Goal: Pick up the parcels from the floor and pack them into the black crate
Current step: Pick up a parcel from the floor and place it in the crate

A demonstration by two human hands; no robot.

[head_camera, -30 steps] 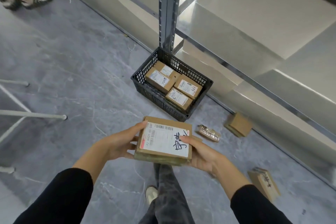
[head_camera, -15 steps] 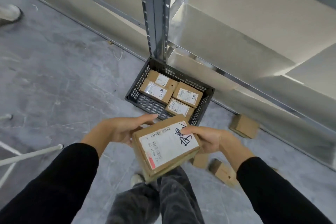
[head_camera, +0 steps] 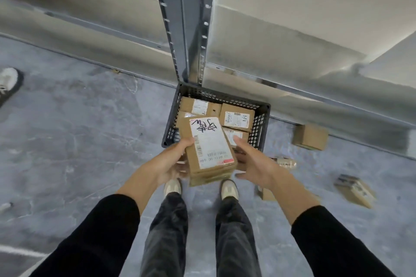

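The left hand (head_camera: 171, 164) has the grip: fingers under and along the left edge of the box (head_camera: 209, 146), thumb on top near the barcode. The right hand (head_camera: 252, 162) is released, fingers spread, just beside the box's right edge, possibly brushing it at the fingertips.

A second ago both hands held this box flat and crosswise, well short of the crate (head_camera: 261, 123). Since then it has been turned lengthwise and carried forward, so its far end now hangs over the crate's near rim. The right hand has let go in that time. I'd judge the drop-in is next, and the turn was made to fit the box to the space left.

The crate sits on the floor at the foot of a grey shelf post (head_camera: 180, 29), already holding several parcels; the near-left part looks freest, though the box hides it.

Still on the floor to the right: a plain carton (head_camera: 310, 137), a small shiny packet (head_camera: 286, 162) and a labelled parcel (head_camera: 355, 190).

The box's white label carries a barcode, a red strip and a black marker scrawl I can't read. One parcel in the crate (head_camera: 237, 117) is marked what looks like "A68".
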